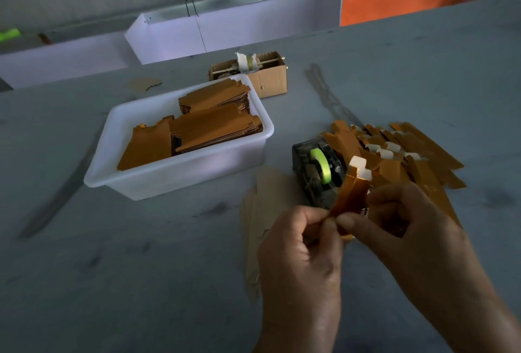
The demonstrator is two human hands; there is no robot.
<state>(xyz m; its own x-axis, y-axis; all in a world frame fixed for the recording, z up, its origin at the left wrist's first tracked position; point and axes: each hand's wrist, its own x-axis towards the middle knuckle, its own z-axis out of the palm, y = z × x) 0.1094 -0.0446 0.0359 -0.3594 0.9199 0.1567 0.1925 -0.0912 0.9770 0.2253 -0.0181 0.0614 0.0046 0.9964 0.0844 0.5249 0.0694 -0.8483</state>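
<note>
Orange-brown card, thin and slightly glossy, forms the folded blank (pixel 351 194) held just right of frame centre, lifted clear of the grey table (pixel 141 268). Its lower edge is pinched between thumb and forefinger of the left hand (pixel 298 262) and, touching them, by the thumb and curled fingers of the right hand (pixel 408 225). This two-handed pinch probably keeps the fold pressed flat. A white tab (pixel 359 166) stands at the blank's upper end. Directly behind sits a dark, clear-walled tape dispenser (pixel 310 183) with a lime-green roll (pixel 320 165), near enough for a strip to be drawn. To the right lies a fanned pile of like pieces (pixel 417 163), several with white tabs, seemingly finished. Left of centre, a white plastic tub (pixel 174 180) holds stacked flat blanks (pixel 208 130), apparently the supply. A small corrugated box (pixel 267 82) stands beyond it.
</note>
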